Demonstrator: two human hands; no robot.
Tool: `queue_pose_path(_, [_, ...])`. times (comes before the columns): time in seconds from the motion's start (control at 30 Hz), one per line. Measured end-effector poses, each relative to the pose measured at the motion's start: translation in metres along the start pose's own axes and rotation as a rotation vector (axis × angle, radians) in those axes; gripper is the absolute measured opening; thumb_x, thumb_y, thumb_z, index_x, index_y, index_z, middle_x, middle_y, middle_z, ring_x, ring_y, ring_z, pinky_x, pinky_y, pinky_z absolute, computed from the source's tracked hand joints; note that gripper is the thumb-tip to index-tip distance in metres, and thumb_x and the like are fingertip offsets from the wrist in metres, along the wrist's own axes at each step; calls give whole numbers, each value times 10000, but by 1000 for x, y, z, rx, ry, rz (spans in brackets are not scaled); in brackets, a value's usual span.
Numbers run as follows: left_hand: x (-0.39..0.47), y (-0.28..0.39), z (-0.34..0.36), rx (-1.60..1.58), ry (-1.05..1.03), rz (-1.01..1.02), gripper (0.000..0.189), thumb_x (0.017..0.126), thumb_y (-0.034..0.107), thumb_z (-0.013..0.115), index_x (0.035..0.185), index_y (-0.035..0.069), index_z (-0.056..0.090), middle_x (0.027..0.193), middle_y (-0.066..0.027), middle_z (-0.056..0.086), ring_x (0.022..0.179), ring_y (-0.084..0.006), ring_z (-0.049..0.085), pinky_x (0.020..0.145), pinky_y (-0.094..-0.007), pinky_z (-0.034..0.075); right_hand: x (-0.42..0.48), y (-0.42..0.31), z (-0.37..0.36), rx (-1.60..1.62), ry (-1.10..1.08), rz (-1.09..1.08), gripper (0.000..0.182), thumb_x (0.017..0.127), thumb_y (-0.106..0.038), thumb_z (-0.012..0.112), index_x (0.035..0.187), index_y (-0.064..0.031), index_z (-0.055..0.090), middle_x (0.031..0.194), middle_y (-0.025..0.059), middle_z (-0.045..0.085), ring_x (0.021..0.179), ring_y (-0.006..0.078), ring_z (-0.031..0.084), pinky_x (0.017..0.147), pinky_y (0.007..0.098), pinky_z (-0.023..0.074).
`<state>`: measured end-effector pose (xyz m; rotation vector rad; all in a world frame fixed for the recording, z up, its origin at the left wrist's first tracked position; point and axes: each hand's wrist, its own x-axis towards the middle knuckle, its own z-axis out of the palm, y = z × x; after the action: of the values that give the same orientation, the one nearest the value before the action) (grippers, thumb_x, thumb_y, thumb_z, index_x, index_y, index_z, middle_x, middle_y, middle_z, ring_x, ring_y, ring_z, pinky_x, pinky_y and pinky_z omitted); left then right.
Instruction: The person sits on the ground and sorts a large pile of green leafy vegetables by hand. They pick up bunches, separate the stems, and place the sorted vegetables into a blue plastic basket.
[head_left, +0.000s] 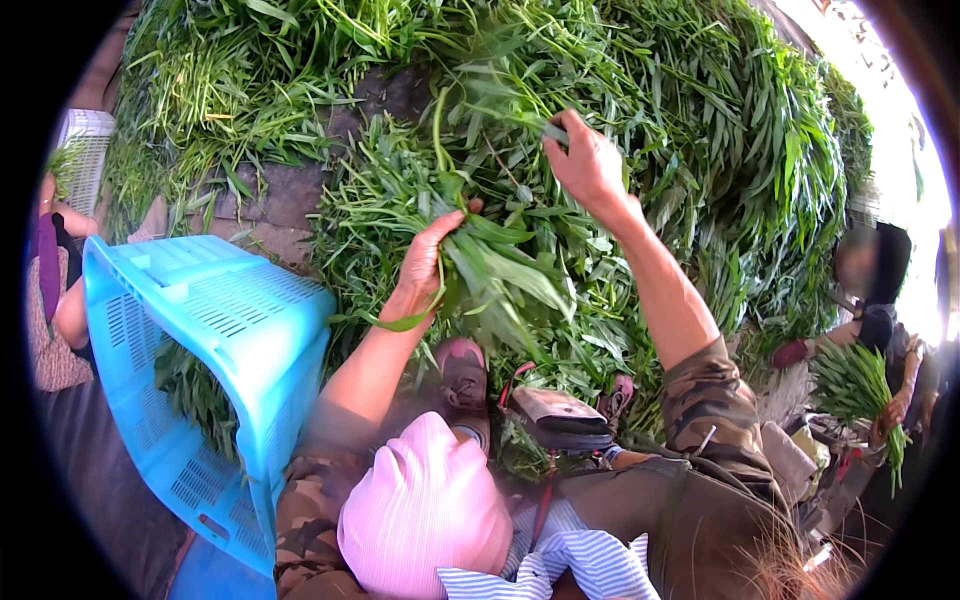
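Note:
My left hand (421, 259) grips a bunch of leafy greens, seemingly water spinach (506, 277), whose long leaves fan out to the right. A thick pale stalk rises above that hand. Up and to the right, my right hand (589, 165) pinches a few green stalks (517, 112) between thumb and fingers; their far ends are blurred. Both hands are over a broad heap of the same greens (720, 157). Loose stems and leaves lie directly below and around them.
At my left a blue plastic crate (255, 292) lies tipped, with greens (196, 397) inside. A white crate (94, 150) and a person (56, 322) are beyond it. To the right another person holds a bunch of greens (855, 386). A small bag (562, 416) hangs by my shoes (461, 367).

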<state>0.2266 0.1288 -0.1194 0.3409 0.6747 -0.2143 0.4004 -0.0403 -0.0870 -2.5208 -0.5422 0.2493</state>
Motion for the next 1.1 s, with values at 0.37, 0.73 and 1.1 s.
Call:
queue_pose_path(0.37, [27,-19,-18,-49,128,-6,229,867,197,671,999,12,644,946,-88,676,832,-200,648,790,-329,530,-81,-44,85,390,-64,33,300,941,-249,501,1128,-45,617,1063,161,613,1021,350,528,907,421,420])
queue_pose_path(0.73, [19,-24,-20,-50,181,-11,202,853,178,650,939,-4,641,859,-87,676,729,-195,652,691,-324,550,-54,-26,95,855,-207,301,299,895,-191,582,1047,66,571,822,110,642,710,166,567,677,308,479])
queue_pose_path(1.1, [9,-24,-34,75,149,30,259,848,181,656,992,-31,620,869,-122,670,756,-232,667,705,-362,561,-55,-52,103,613,-246,208,331,897,-301,549,954,18,620,855,229,658,791,380,641,744,432,495])
